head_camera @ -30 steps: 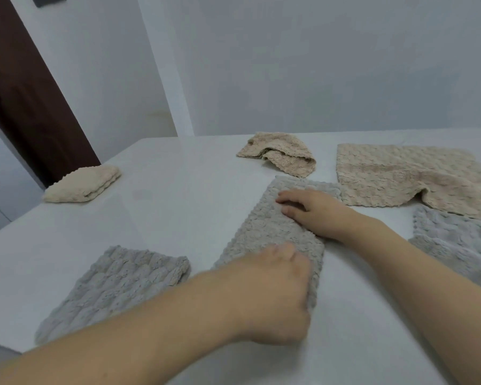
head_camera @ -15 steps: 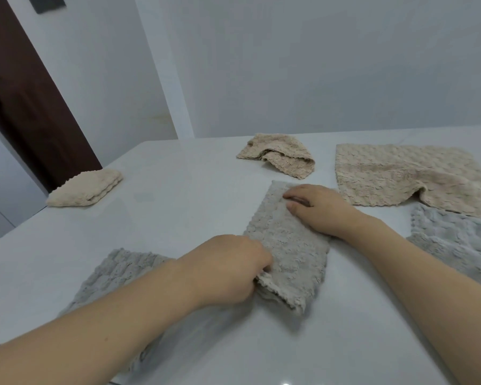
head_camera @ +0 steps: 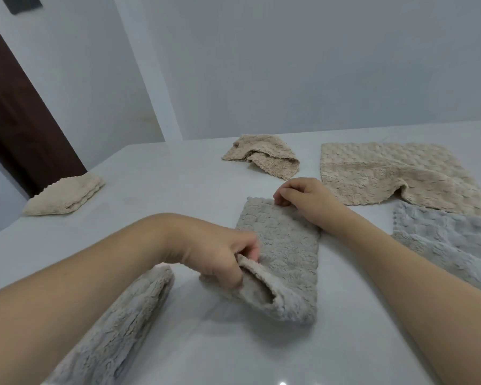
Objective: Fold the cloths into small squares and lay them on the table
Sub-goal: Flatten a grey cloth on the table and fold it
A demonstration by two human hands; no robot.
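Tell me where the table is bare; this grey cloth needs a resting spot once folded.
Bare table runs between the folded beige square at far left, the crumpled beige cloth and the left hand. The right is crowded: a spread beige cloth overlaps a spread grey cloth.

Three grey cloths: one under fingers (head_camera: 283,245), one folded left of them (head_camera: 117,329), one flat right (head_camera: 450,240). Three beige cloths beyond fingers: folded (head_camera: 64,195), crumpled (head_camera: 261,155), flat (head_camera: 386,173). Two hands.
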